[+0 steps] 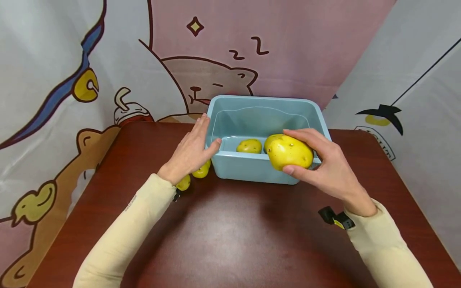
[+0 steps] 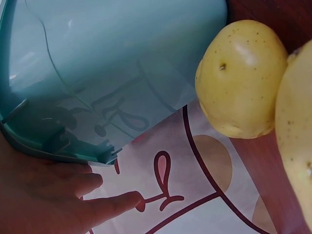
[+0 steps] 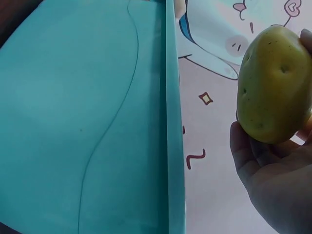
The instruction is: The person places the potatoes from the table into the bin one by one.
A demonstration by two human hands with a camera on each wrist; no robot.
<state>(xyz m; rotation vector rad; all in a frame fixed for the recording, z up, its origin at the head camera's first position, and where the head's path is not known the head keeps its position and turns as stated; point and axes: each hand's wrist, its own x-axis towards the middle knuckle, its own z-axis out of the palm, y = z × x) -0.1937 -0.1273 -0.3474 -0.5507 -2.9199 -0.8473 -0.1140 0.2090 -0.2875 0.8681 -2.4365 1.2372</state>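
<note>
Head: grips a potato [image 1: 291,153] in the right hand [image 1: 331,171], above the front rim of a tub [image 1: 252,169]; extends the empty left hand [image 1: 191,150], straight-fingered, by the left rim. Left wrist: shows two more potatoes [image 2: 241,80] beside the tub. Right wrist: shows fingers [image 3: 242,152] round that potato.

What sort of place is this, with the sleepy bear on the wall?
Probably an indoor table corner, though I can't tell which room. There's a brown table, cartoon-printed sheeting around it, and a blue bin with yellow potatoes inside.
</note>
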